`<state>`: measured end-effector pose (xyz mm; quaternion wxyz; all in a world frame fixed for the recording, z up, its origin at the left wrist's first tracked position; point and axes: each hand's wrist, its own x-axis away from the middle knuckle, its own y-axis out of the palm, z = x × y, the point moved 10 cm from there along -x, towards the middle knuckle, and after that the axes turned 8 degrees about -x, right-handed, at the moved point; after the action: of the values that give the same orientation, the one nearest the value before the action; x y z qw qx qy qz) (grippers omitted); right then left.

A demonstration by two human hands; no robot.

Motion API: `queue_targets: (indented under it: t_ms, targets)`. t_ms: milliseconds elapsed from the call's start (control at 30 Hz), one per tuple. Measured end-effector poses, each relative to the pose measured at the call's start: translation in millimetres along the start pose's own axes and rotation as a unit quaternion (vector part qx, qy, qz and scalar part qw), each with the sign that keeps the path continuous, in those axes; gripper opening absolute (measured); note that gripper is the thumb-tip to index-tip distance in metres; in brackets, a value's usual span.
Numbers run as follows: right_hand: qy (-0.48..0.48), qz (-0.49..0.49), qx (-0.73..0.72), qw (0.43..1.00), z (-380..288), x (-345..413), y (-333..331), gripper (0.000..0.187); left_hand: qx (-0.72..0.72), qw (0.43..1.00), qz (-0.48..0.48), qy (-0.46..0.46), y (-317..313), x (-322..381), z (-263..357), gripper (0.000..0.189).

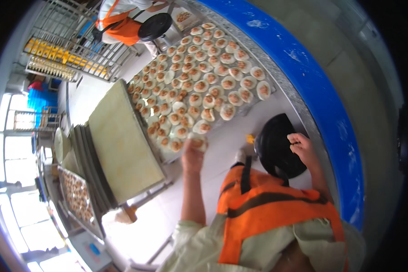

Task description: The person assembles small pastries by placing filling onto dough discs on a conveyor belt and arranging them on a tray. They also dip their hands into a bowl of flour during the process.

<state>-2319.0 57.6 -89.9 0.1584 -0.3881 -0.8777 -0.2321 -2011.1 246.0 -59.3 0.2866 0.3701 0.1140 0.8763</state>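
My left hand (192, 158) is shut on a dough round with filling (198, 142), held at the near edge of the array. Before me lie many flattened white dough rounds (228, 82), each topped with a reddish-brown filling, on a large flat tray or sheet (171, 157). One round (202, 126) lies just beyond my left hand. My right hand (303, 147) is raised over a black round plastic object (275, 146), its fingers bent and apart, and nothing is visible in it.
Left of the rounds leans a stack of large trays (122, 146). A blue strip (321, 98) with white smears curves along the right. At the back, a person in an orange apron (122, 29) stands by a black-lidded metal container (156, 27) and a wheeled rack (74, 44).
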Motion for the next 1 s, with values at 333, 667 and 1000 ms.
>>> queue_targets:
  t_ms: [333, 667, 1000]
  targets:
    - [0.012, -0.04, 0.064, 0.997, 12.2, -19.8, 46.5, 0.024, -0.188, 0.965, 0.127, 0.133, -100.8, 6.5, 117.5, 0.029]
    - [0.002, -0.03, 0.178, 0.984, -3.0, -30.4, 56.0, 0.025, -0.499, 0.852, 0.139, 0.069, -71.9, -77.2, 125.7, 0.032]
    - [-0.024, 0.048, 0.272, 0.961, -1.7, -31.2, -83.1, 0.02, -0.699, 0.616, 0.139, 0.337, 61.8, -79.6, 60.9, 0.041]
